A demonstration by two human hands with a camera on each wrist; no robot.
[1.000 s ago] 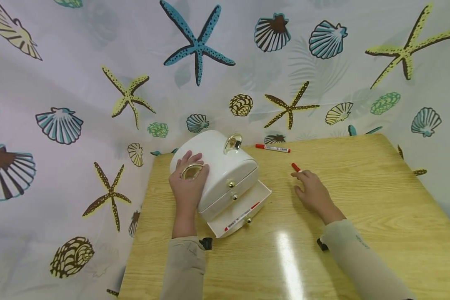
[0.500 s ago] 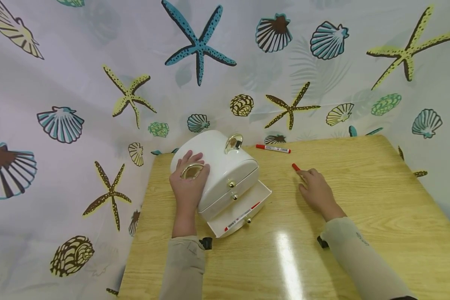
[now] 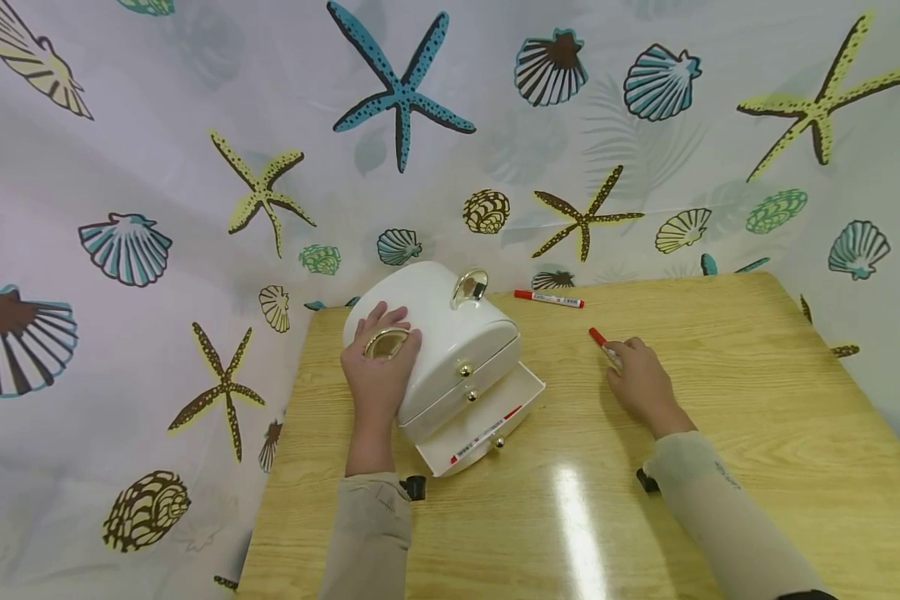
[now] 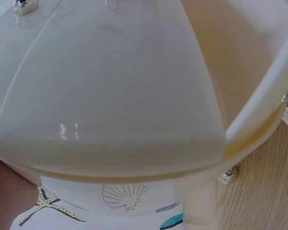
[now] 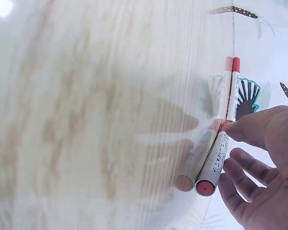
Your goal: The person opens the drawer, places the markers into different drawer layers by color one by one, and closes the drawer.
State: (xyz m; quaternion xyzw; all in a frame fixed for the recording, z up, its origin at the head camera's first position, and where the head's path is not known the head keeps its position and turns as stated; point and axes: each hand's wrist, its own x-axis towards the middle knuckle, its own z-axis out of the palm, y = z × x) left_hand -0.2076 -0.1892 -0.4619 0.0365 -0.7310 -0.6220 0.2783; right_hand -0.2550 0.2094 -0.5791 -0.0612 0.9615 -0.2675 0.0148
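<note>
A white rounded drawer box [image 3: 438, 321] with gold knobs and a gold oval ring stands on the table. My left hand [image 3: 378, 358] rests on its lid, thumb and fingers spread to either side of the ring. The bottom drawer [image 3: 435, 454] is pulled out and holds a red-and-white marker [image 3: 487, 437]. My right hand [image 3: 641, 379] pinches another marker [image 5: 212, 163] between thumb and fingers, low against the tabletop. Its red cap [image 3: 597, 337] points away to the left. The left wrist view shows the box's shiny side [image 4: 105, 110] close up.
A third red-and-white marker [image 3: 549, 298] lies at the table's back edge. The wooden table [image 3: 757, 375] meets a white curtain [image 3: 450, 192] printed with starfish and shells. Black wrist mounts [image 3: 414, 487] show under the sleeves.
My right hand has drawn back slightly to the right with its fingers bending more, uncovering more of the marker's white body. The marker has shifted slightly. My left hand stays put on the box.
</note>
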